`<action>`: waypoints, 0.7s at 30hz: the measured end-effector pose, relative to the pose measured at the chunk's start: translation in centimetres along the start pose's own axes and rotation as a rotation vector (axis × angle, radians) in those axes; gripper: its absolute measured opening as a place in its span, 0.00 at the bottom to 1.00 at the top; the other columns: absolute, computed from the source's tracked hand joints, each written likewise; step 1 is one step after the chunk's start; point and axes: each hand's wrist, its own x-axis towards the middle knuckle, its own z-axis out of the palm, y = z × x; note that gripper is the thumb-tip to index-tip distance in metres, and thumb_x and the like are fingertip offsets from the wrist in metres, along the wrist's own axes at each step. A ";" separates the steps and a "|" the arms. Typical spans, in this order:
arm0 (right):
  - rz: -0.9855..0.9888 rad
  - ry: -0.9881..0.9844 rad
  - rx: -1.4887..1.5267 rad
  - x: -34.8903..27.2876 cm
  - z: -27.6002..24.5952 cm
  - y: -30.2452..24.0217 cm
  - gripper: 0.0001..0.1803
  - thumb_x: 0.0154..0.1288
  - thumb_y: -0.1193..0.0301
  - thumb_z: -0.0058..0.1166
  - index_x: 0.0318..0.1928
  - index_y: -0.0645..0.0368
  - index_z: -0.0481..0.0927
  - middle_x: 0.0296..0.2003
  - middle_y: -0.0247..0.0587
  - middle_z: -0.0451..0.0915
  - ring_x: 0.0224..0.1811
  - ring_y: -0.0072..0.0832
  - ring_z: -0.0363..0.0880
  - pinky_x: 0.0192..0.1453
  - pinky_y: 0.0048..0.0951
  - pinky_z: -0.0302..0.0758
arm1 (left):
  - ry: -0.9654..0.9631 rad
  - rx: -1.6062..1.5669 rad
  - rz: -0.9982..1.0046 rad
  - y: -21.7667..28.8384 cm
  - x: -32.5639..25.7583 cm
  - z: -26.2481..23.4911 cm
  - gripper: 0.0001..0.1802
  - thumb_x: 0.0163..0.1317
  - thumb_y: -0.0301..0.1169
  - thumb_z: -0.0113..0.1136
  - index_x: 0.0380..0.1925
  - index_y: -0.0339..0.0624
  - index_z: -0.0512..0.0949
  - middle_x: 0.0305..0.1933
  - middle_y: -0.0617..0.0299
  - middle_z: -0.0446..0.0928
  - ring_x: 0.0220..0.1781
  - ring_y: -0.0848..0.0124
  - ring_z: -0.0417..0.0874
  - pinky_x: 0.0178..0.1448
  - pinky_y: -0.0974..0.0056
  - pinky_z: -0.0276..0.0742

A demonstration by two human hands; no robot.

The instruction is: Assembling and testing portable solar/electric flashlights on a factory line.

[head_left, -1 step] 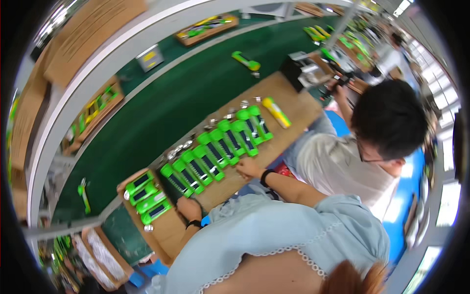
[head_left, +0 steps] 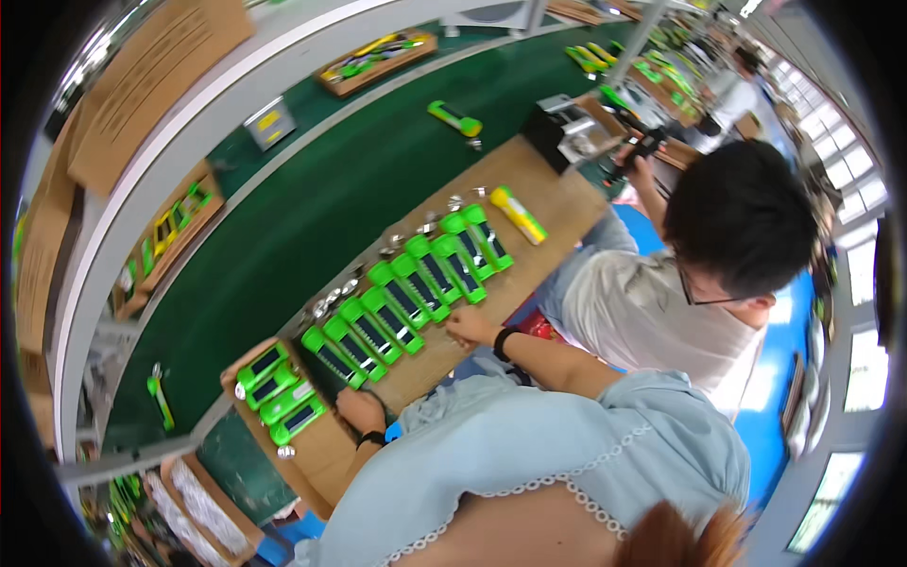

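Green lights with dark panels (head_left: pixel 398 319), much like torches, lie side by side in a slanting row on a brown cardboard sheet (head_left: pixel 562 203). Silver round parts (head_left: pixel 333 300) line their far ends. My right hand (head_left: pixel 472 327) is beside the near ends of the row, its fingers curled; whatever they may hold is hidden. Close to the row's left end, my left hand (head_left: pixel 362 412) lies low by the cardboard box (head_left: pixel 326 463); its fingers are too unclear to read. Several more green lights (head_left: pixel 286 397) sit in that box. A yellow torch (head_left: pixel 518 215) lies beyond the right end.
A person in a white top (head_left: pixel 633 302) sits close on my right, holding a dark tool (head_left: pixel 640 151). Across the green bench (head_left: pixel 312 222) lie a green torch (head_left: pixel 455 119) and trays of parts (head_left: pixel 376 62). Large cartons (head_left: pixel 156 90) stand at upper left.
The whole view has shifted slightly, moving the bench and the row a little to the left in the picture. My hands stay by the same lights.
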 end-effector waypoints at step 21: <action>-0.002 0.242 -0.050 -1.8 0.1 0.3 0.15 0.59 0.65 0.47 0.20 0.61 0.73 0.10 0.42 0.74 0.10 0.28 0.75 0.16 0.29 0.73 | 0.018 0.139 0.109 0.6 0.0 1.3 0.08 0.49 0.28 0.47 0.25 0.35 0.63 0.30 0.45 0.64 0.35 0.47 0.67 0.38 0.48 0.63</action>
